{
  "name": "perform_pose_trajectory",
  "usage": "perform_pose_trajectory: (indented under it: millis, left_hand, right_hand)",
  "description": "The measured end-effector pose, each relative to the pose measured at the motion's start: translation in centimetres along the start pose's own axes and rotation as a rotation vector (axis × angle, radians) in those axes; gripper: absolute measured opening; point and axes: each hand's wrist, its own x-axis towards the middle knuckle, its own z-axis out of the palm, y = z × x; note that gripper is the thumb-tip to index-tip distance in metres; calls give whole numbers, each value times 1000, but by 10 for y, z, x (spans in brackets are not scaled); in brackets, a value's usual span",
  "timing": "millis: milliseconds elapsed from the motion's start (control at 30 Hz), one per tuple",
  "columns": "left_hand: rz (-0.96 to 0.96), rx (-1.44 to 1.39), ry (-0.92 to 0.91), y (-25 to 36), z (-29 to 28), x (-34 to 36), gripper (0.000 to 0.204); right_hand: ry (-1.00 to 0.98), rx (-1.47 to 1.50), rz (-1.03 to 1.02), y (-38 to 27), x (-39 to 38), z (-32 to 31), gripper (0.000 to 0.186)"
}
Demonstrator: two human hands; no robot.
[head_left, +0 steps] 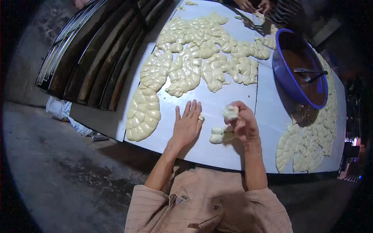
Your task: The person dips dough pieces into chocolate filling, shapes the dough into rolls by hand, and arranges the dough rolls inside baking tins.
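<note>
My left hand rests flat on the white tabletop with its fingers stretched out. A small whitish bit shows by its thumb, perhaps dough. My right hand is closed round a pale dough piece, held just over the table. Below that hand, a few short dough rolls lie side by side, partly hidden by the hand. Glossy, segmented dough pieces spread over the table beyond my hands. One curved dough piece lies to the left of my left hand.
At the right stands a blue basin of brown liquid, with a dark-handled tool in it. More dough pieces cover the right side. Stacked dark trays lean at the left. Another person's hands work at the far edge.
</note>
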Motion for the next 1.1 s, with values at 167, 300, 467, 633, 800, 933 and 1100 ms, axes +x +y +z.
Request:
perform_pose_trajectory:
  millis: [167,300,467,633,800,933,1100]
  left_hand:
    - [23,-413,113,18,-30,7,95]
    - [-159,-1010,-70,63,-51,26,55]
    - [-260,-1048,-239,73,-41,35,52]
    - [86,-846,149,114,-8,55,80]
    - [371,-1168,515,178,10,74,87]
    - [273,-1371,398,222,33,84,109]
    - [163,-1516,-21,227,59,83,91]
  right_hand:
    - [47,-129,108,-4,2,-24,38]
    - [102,-193,76,6,-1,-19,32]
    - [317,-836,-168,0,-11,-28,23]
    - [313,-893,-398,-19,-23,-45,31]
    - [62,30,-222,-47,-43,-30,26]
    - [46,170,-193,-83,-51,-46,22]
    - [259,-353,-551,-171,-30,-103,13]
